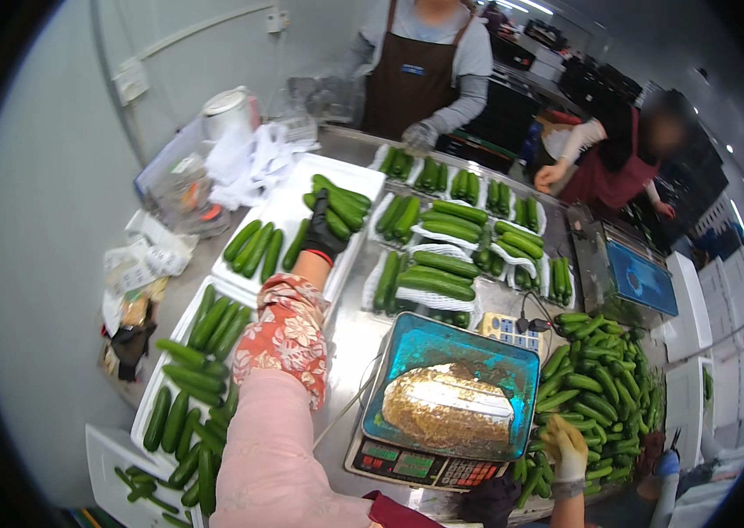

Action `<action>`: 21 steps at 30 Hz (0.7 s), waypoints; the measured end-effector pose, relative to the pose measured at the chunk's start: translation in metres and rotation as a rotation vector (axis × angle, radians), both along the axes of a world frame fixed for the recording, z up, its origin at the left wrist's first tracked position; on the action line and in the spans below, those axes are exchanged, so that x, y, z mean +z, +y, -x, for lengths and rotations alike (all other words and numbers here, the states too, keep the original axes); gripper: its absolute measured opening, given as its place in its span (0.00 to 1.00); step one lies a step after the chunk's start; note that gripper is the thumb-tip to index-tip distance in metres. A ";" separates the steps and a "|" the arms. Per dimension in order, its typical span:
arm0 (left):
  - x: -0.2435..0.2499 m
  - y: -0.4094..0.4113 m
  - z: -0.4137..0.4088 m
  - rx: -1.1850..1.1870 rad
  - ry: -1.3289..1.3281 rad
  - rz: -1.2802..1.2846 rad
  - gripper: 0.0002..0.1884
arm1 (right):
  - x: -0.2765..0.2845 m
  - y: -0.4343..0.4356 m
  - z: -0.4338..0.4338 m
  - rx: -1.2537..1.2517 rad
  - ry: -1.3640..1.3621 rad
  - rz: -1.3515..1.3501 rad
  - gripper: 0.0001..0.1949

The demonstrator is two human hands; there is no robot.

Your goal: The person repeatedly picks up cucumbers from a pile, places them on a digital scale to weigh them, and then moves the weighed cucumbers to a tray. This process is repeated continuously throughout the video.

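My left hand (324,228), in a black glove, is closed around cucumbers (345,198) at the far end of a white foam tray (352,264). More cucumbers stand beside it in a row. A dark shape (491,498) by the near edge of a digital scale (438,462) may be my right hand; this is unclear. A hand in a yellowish glove (564,442) touches the big cucumber pile (603,389); whose it is cannot be told. The scale's blue pan (405,336) is wet and dirty. Beyond it, cucumber bundles (444,274) lie in white foam netting.
A person in a brown apron (405,92) stands across the metal table, a gloved hand at the bundles. Another person in a maroon apron (616,171) is at the right. A power strip (510,330), a second scale (639,277) and a nearer cucumber tray (148,402) are around.
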State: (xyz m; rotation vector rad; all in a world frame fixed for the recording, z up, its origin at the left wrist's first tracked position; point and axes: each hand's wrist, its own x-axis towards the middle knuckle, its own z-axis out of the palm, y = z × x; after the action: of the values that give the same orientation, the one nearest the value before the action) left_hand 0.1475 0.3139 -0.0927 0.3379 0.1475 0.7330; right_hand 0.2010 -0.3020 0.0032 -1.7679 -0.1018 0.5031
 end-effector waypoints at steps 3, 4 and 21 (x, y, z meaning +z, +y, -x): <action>-0.025 0.027 -0.029 0.031 0.066 0.045 0.33 | -0.007 -0.061 0.026 -0.279 0.094 0.129 0.18; -0.037 0.037 -0.038 0.006 0.045 -0.007 0.33 | -0.012 -0.077 0.038 -0.355 0.119 0.142 0.17; -0.003 0.080 -0.038 0.088 0.584 0.208 0.36 | -0.057 -0.108 0.115 -0.392 0.257 0.139 0.15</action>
State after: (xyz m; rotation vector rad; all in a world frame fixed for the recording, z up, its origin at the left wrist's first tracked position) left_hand 0.1854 0.3941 -0.0954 0.3402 0.7897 0.6824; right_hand 0.0863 -0.4105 -0.0537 -1.7843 0.4611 0.4526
